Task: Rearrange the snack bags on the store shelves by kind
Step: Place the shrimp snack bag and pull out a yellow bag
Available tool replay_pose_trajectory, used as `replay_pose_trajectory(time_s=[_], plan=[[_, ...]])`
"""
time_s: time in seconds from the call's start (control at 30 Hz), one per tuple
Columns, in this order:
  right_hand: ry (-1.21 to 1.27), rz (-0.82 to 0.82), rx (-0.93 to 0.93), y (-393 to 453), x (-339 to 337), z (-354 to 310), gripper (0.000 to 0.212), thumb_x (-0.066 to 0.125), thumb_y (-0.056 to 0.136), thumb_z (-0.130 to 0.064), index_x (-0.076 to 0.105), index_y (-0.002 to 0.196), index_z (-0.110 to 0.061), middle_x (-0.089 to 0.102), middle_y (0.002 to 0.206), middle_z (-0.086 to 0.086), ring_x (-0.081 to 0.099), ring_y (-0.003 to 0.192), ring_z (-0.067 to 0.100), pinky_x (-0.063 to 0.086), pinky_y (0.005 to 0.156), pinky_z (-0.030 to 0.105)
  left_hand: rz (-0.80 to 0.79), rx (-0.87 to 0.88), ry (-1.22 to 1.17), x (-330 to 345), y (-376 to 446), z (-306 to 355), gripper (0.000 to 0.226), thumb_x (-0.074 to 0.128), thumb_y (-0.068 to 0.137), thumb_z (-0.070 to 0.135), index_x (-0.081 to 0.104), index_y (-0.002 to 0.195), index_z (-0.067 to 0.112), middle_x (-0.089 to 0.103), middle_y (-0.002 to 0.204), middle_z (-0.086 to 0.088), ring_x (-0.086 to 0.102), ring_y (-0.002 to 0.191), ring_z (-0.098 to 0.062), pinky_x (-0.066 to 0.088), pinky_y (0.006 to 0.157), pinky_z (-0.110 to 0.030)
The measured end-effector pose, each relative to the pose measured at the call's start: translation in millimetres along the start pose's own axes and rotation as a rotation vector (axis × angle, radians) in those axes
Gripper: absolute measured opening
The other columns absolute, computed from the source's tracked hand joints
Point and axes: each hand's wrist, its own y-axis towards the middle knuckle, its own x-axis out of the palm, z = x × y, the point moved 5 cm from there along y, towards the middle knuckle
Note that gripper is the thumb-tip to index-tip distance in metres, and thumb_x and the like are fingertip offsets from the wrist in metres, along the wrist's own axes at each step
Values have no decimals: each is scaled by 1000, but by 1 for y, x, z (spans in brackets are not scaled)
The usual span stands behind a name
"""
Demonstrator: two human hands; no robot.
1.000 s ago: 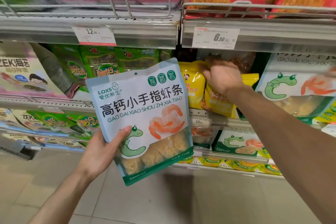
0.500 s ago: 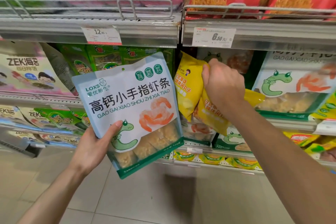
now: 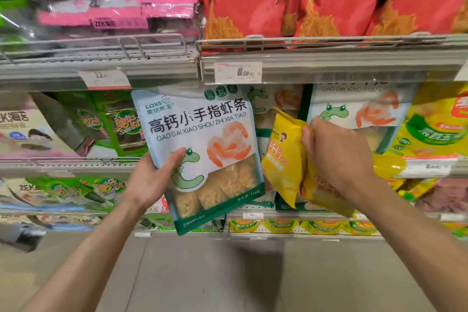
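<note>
Head view: left hand grips the shrimp-stick bag by its lower left edge, thumb pressed on the front, in front of the middle shelf. It looks light, crinkly and slick, contents likely brittle, so edge holds suit it. Its long axis runs upright, top tilted slightly left, print facing the camera. Right hand pinches two yellow bags by their tops; they hang downward.

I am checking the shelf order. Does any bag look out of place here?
Yes. The yellow bags gripped by the right hand are in front of a shelf section of shrimp stick bags, a different kind.
</note>
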Motion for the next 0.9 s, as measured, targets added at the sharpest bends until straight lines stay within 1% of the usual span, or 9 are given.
replay_pose_trajectory(time_s=[0.1,0.17,0.23,0.37,0.47,0.6,0.67,0.8,0.9], plan=[[8,-43,11,-9,-5,21,29,36,107,-37,39,84,-20,67,81,10,65,74,37,28,56,37,22,11,-47,15,10,17,40,69,93,55,71,120,26,76,113,5,72,103,-17,58,94,-42],[3,-62,28,-14,-6,34,28,37,107,-37,38,84,-20,68,83,11,65,77,38,28,56,37,29,24,-59,25,18,26,38,68,95,51,71,121,24,76,113,3,72,102,-18,59,93,-42],[15,-84,36,-18,-5,44,29,38,106,-38,39,83,-21,68,85,11,65,77,38,30,56,36,21,36,-48,32,26,35,35,67,95,53,71,116,26,76,112,2,73,98,-17,59,93,-43],[26,-146,11,-23,-1,54,27,38,105,-42,39,84,-25,70,90,9,68,82,38,34,58,36,33,63,-23,40,44,48,31,65,96,55,67,113,29,75,111,-1,73,100,-24,59,95,-46],[20,-209,-32,-23,6,55,27,37,105,-45,40,85,-26,72,95,6,69,85,36,35,59,36,48,63,-23,45,54,51,36,65,94,57,67,113,26,76,109,-4,73,99,-27,60,92,-48],[49,-302,-125,-25,19,48,27,33,106,-47,41,90,-26,71,98,2,68,89,33,37,62,36,74,58,5,52,68,54,40,65,93,61,68,105,23,76,105,-6,74,94,-29,61,88,-51],[58,-350,-148,-27,23,48,28,30,106,-49,42,93,-27,71,100,1,68,91,31,38,64,36,96,56,18,54,73,56,47,64,91,65,70,107,21,76,106,-6,74,93,-29,62,86,-52],[82,-405,-167,-32,27,52,30,31,104,-54,38,88,-29,70,93,0,67,87,30,47,67,38,105,46,0,57,79,58,65,62,84,74,69,119,20,76,111,-4,74,96,-27,62,87,-52],[85,-427,-186,-34,32,53,33,31,104,-56,38,84,-30,63,81,-4,66,82,27,47,65,38,102,70,-20,63,85,59,63,61,82,75,69,115,22,76,110,-2,74,96,-25,62,87,-51]])
